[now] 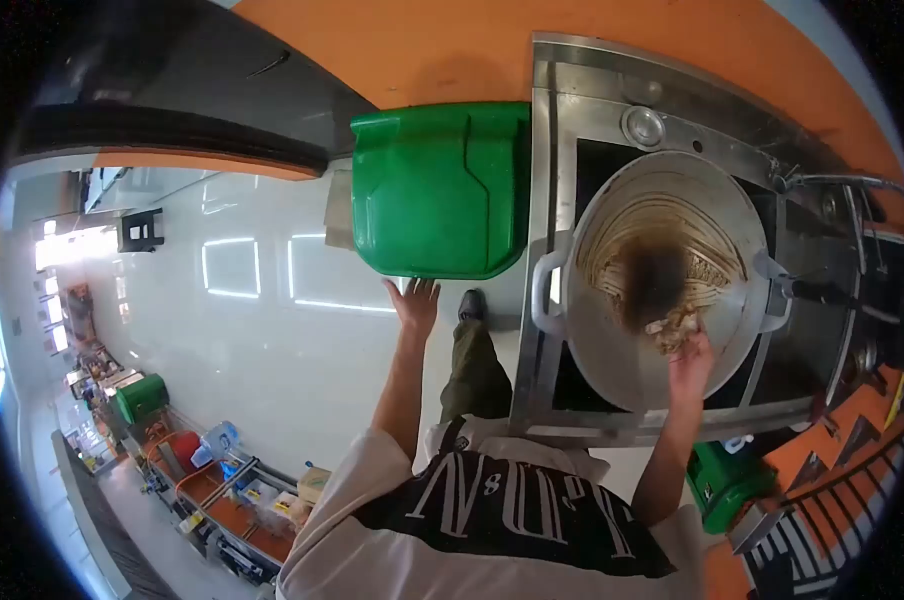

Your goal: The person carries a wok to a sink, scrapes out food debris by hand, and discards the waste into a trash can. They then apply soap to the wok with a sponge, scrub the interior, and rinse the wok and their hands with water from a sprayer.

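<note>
My right hand (692, 365) is inside a large metal pot (612, 365) and grips a crumpled, brown-stained wad (675, 328). Whether the wad is paper, cloth or food scraps, I cannot tell. Brown residue coats the pot's far inner wall in curved streaks, and a dark blurred patch covers the middle. Fingers spread, my left hand (414, 305) is at the front edge of the closed green lid of a bin (437, 190), holding nothing.
The pot stands on a steel stove (554, 380) with a tap (822, 181) at its far right. A small round metal dish (643, 127) lies behind the pot. Another green bin (722, 485) is at lower right. Cluttered shelves (237, 490) line the lower left.
</note>
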A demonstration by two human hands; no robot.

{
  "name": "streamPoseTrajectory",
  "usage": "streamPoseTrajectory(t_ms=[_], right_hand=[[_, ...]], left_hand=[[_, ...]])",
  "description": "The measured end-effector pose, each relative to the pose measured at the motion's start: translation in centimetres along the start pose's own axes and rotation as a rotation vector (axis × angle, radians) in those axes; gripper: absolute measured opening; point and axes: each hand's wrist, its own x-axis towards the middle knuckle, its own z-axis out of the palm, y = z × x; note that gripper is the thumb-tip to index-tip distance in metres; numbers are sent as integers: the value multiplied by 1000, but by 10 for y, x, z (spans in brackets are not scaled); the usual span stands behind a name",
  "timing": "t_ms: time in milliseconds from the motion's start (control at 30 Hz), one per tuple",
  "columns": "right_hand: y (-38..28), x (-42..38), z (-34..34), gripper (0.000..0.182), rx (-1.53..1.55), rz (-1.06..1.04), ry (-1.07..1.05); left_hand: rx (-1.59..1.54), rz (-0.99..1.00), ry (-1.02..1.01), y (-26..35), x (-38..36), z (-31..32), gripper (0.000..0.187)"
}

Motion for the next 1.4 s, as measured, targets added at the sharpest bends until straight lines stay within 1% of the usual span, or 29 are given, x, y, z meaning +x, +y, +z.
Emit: streamPoseTrajectory(t_ms=[33, 100, 133, 167, 233, 267, 300, 367, 400, 433, 467, 533, 600, 667, 700, 733, 767, 800, 867, 933, 967, 1033, 1100, 1167, 1233, 1267, 1333, 1367, 1400], right_hand=[[12, -21, 10, 57, -1, 17, -7], [25, -77, 66, 54, 13, 5, 6], [34, -97, 83, 52, 63, 58, -90], [43, -111, 101, 50, 114, 107, -186], [66, -140, 125, 49, 37, 131, -193], [79, -151, 133, 48, -43, 177, -204], [98, -160, 146, 44, -62, 106, -59], [126, -168, 163, 43, -152, 111, -102], [136, -172, 178, 43, -147, 103, -87], [144, -172, 194, 39, -167, 154, -154], [151, -168, 210, 36, -187, 204, -226], [189, -144, 226, 34, -133, 153, -245], [208, -113, 254, 33, -154, 89, -177], [221, -79, 283, 33, -167, -57, -160], [223, -63, 297, 33, -157, -62, -162], [226, -49, 308, 35, -257, -149, -157], [231, -35, 313, 37, -362, -233, -149], [235, -22, 317, 37, -362, -230, -142], [244, -3, 316, 43, -1001, -426, 12], [246, 6, 311, 45, -1067, -459, 8], [248, 8, 313, 46, -1123, -495, 0], [257, 11, 322, 44, -1099, -439, -75], [268, 20, 339, 42, -1130, -140, -366], [305, 29, 365, 37, -1216, -109, -435], [360, 44, 377, 39, -1547, -426, -727], [390, 57, 380, 39, -1545, -409, -730], [441, 85, 383, 39, -1846, -1001, -880], [448, 90, 391, 39, -1848, -983, -883], [452, 92, 397, 39, -2001, -968, -834]], left_hand=[[-181, -89, -62, 8, 11, 2, 125], [-129, -101, 0, 15, -13, 18, 127], [-68, -90, 58, 21, -23, 35, 129], [-73, -96, 37, 28, -27, 41, 129], [-89, -106, -19, 41, -51, 42, 129], [-127, -128, -64, 50, -68, 52, 121], [-128, -138, -68, 63, -83, 65, 121], [20, -128, -338, 97, -119, 95, 109], [88, -100, -380, 118, -144, 130, 92], [199, -34, -442, 135, -151, 153, 87], [308, 37, -506, 151, -152, 173, 81], [328, 75, -599, 184, -145, 213, 73], [356, 103, -641, 205, -130, 246, 72], [387, 143, -687, 218, -126, 271, 72], [500, 174, -702, 223, -126, 280, 71], [614, 200, -710, 225, -124, 284, 71], [620, 194, -710, 229, -118, 287, 71], [722, 231, -713, 233, -111, 288, 69], [819, 258, -707, 240, -108, 288, 68], [1198, 446, -697, 251, -103, 288, 59], [1192, 445, -678, 255, -96, 287, 59], [1297, 581, -748, 259, -84, 284, 49], [1351, 610, -724, 263, -72, 283, 45], [1411, 639, -710, 264, -60, 287, 42], [1359, 803, -689, 260, -51, 285, 35], [1367, 789, -681, 261, -49, 287, 35], [1376, 703, -656, 262, -50, 291, 36], [1380, 688, -653, 262, -48, 290, 36], [1392, 724, -664, 263, -49, 287, 35]])
